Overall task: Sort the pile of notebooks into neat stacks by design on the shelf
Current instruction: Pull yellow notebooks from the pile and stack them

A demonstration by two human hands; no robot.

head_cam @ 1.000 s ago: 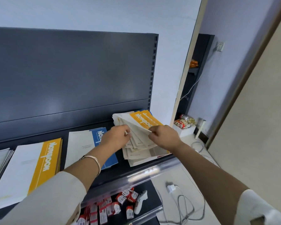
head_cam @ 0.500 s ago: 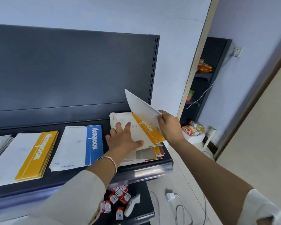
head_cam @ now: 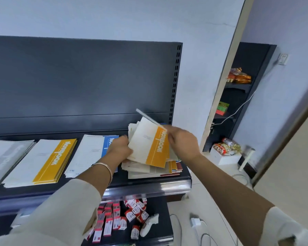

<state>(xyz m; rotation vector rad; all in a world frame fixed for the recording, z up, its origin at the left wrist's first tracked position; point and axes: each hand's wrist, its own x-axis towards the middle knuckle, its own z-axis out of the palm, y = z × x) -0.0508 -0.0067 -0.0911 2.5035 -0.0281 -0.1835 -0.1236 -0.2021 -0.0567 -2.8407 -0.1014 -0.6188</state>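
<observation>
A messy pile of notebooks lies at the right end of the dark shelf. My left hand grips the left edge of a yellow-banded notebook, lifted and tilted above the pile. My right hand pinches a thin white notebook seen edge-on, raised above the yellow one. To the left lie sorted stacks: a blue-banded stack, a yellow-banded stack and a grey stack at the frame's left edge.
A dark back panel rises behind the shelf. The lower shelf holds several small red-and-white boxes. To the right are a white floor with cables, a white box with snacks and a dark side shelf unit.
My left hand went from pressing flat on the pile to lifting the yellow-banded notebook off it. My right hand swung its white notebook to edge-on. The view tilted slightly.
</observation>
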